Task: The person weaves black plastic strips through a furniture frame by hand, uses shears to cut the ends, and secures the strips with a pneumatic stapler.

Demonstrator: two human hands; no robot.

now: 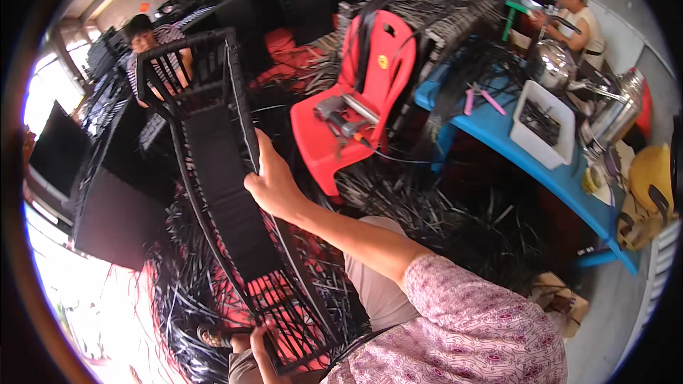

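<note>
A long black furniture frame (226, 192), with a woven panel along its middle and open bars at both ends, stands tilted in front of me. My right hand (272, 186) is closed round its right-hand rail, about halfway along. Down by its near end, my left hand (262, 347) is partly visible and closed on the frame's edge. Loose black strips (181, 291) lie on the floor around and under the frame. A sandalled foot (212, 336) is beside its near end.
A red plastic chair (313, 122) holds a grey corded power tool (343, 119). On the blue table (526, 144) are pink-handled scissors (485, 100), a white bin (558, 158) of black pieces and a metal kettle (553, 64). One person (142, 43) is behind the frame; others are at far right.
</note>
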